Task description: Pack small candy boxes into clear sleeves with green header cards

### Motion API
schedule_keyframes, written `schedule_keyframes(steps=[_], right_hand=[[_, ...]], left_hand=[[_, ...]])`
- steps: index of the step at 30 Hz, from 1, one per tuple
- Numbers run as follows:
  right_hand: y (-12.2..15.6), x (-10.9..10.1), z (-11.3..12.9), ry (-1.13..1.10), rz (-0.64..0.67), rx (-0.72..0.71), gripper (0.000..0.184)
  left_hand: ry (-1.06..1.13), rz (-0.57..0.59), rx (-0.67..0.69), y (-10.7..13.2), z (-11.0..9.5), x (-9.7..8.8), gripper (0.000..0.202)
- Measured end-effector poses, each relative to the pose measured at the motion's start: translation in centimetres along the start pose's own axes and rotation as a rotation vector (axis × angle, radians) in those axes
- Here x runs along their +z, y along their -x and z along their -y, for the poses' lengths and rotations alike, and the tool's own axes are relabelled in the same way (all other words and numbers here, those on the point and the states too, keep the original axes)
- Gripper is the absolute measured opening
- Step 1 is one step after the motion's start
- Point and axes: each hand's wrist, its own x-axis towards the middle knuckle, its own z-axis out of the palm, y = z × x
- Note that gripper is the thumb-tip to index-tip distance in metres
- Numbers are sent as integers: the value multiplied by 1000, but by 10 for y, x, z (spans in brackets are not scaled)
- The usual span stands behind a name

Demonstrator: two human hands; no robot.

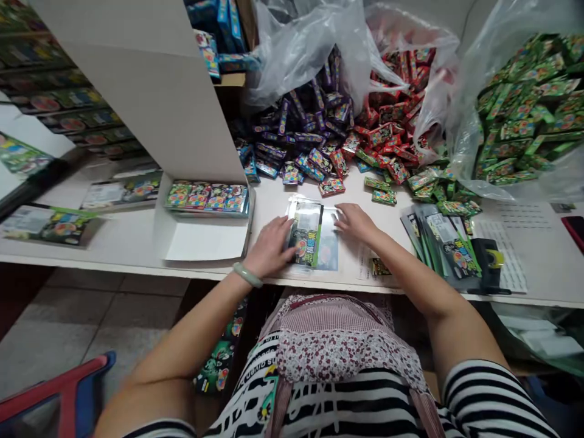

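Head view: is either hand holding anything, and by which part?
The left hand touches the black-and-green packet at its left edge; whether it grips cannot be told. The right hand shows no clear hold.

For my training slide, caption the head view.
Left hand and right hand flank a flat packet, with small boxes heaped behind.

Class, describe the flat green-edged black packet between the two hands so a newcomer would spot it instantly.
Along the white table, find the person's bare left hand with a pale green bangle and bare right hand. Between them lies the flat green-edged black packet. Unlike the similar overlapping packets beside the black tape dispenser, it lies singly, clear plastic showing beside it.
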Motion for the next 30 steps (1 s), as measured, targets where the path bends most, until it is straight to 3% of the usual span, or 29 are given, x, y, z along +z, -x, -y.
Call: schedule_keyframes(steps=[2, 5, 8, 15, 22, 27, 30], right_hand=[[-15, 2, 7, 103, 43, 50, 62], [-29, 3, 14, 166, 99, 72, 64], [-38, -1, 16, 189, 123, 70, 59], [-70, -15, 21, 238, 243, 178, 72], [-81, -19, 17, 268, 257, 188, 57], [-81, -22, 7, 102, 262, 237, 54], [-79, -24, 1, -6, 252, 230, 30]], left_hand=[[-19, 117, -153, -2, -22, 21, 79], [-32, 190, -301, -3, -28, 38, 85], [-13, 198, -325, -2, -20, 41, 85], [16, 155, -376, -4, -20, 45, 91], [60, 132, -387, -4, -19, 49, 93], [55, 179, -402, -5, -23, 45, 93], [41, 203, -415, -5, -25, 42, 92]])
